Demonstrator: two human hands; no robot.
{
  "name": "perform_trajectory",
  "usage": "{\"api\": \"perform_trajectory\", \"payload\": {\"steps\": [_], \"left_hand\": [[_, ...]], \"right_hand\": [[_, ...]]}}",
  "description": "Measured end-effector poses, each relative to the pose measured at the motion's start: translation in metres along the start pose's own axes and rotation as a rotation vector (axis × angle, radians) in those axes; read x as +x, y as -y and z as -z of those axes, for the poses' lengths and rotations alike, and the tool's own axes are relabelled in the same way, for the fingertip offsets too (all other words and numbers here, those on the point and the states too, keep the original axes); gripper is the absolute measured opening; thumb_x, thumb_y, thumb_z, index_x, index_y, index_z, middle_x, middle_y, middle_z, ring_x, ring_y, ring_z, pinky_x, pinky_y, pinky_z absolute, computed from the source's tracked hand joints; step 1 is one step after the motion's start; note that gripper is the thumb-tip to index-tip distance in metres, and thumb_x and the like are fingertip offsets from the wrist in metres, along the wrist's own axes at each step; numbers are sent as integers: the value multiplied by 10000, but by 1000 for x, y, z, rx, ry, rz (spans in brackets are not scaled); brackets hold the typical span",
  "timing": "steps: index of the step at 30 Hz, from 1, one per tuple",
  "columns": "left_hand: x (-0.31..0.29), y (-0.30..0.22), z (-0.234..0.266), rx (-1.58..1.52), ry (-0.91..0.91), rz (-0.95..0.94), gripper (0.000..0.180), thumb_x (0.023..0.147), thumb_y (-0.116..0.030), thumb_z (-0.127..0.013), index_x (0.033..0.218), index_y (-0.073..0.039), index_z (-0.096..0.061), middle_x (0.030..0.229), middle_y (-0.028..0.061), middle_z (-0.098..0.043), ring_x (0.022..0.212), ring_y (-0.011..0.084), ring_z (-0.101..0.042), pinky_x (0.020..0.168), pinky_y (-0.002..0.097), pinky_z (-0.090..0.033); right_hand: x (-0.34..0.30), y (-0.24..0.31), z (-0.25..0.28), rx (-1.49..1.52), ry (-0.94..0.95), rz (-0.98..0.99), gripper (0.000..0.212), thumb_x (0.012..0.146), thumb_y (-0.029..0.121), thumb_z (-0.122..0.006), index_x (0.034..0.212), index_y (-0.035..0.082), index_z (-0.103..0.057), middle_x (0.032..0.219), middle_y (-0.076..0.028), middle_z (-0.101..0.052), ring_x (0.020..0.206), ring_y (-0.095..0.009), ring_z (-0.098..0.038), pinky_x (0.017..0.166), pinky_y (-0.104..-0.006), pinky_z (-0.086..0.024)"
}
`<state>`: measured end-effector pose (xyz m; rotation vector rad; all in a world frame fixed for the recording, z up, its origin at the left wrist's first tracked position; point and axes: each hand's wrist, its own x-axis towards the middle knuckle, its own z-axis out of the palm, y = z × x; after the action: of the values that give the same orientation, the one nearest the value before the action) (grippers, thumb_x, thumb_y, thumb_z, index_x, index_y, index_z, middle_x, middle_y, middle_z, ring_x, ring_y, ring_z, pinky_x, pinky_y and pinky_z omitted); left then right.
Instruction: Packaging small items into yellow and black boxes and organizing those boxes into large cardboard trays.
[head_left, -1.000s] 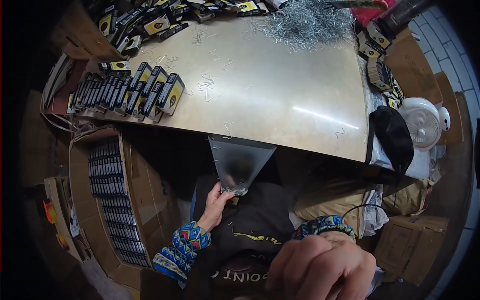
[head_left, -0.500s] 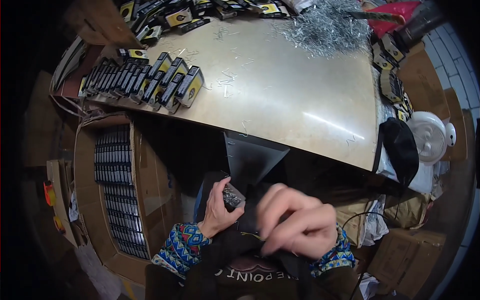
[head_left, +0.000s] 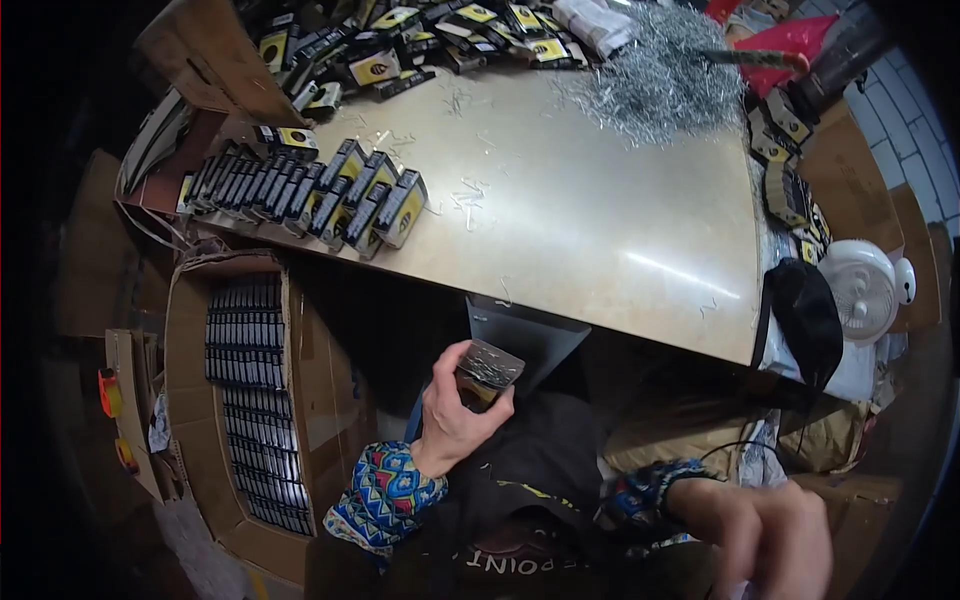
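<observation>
Over my lap, just below the table edge, my left hand (head_left: 455, 420) grips a small box (head_left: 492, 364) between thumb and fingers. The box's upper face looks clear or shiny, with thin silvery bits showing. My right hand (head_left: 775, 535) is off to the lower right, away from the box. Its fingers bend downward and are smeared by motion, so whether anything is in them is unclear. Patterned blue cuffs show at both wrists.
On the table (head_left: 600, 210) stand rows of black and yellow boxes (head_left: 403, 212), loose wire pieces and a silvery wire heap (head_left: 660, 85). More boxes (head_left: 375, 68) lie piled behind. A carton (head_left: 190, 420) of packed boxes sits left; a white fan (head_left: 858, 290) right.
My right hand has swung from beside the left hand down to the lower right. The left hand has tilted the box, showing more of its face. The whole view has shifted slightly.
</observation>
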<state>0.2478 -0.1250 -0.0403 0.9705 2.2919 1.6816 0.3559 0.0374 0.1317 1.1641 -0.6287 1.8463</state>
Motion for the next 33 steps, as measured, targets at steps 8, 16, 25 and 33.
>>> {"api": "perform_trajectory", "payload": {"steps": [8, 16, 25, 33], "left_hand": [[4, -9, -4, 127, -23, -171, 772, 695, -112, -810, 1336, 57, -413, 1191, 231, -585, 1017, 396, -633, 859, 410, -541], [12, -6, 3, 158, -16, -133, 863, 716, -155, -818, 1405, 55, -341, 1235, 249, -570, 1097, 407, -609, 893, 414, -530], [15, -6, 2, 140, 25, -123, 883, 714, -104, -784, 1430, 70, -298, 1304, 263, -521, 1144, 414, -571, 947, 408, -501], [20, -5, -5, 73, 46, -1, 893, 700, -93, -788, 1442, 4, -301, 1152, 214, -546, 1037, 389, -583, 863, 417, -501]], "right_hand": [[-110, -52, 54, -1705, 131, -867, 496, 757, 81, -767, 1213, -18, -600, 1287, -199, -573, 1175, -382, -533, 965, -440, -454], [-97, -36, 69, -1555, 393, -936, 348, 763, 125, -771, 1102, 91, -699, 1338, -217, -532, 1205, -399, -501, 970, -445, -460], [-92, -31, 72, -1538, -33, -1132, 247, 820, 48, -733, 1054, -8, -681, 909, -129, -693, 745, -182, -671, 669, -276, -533], [-104, -27, 82, -1440, -244, -1087, 232, 843, 93, -725, 1067, 36, -701, 958, -156, -692, 842, -202, -680, 688, -275, -533]]}}
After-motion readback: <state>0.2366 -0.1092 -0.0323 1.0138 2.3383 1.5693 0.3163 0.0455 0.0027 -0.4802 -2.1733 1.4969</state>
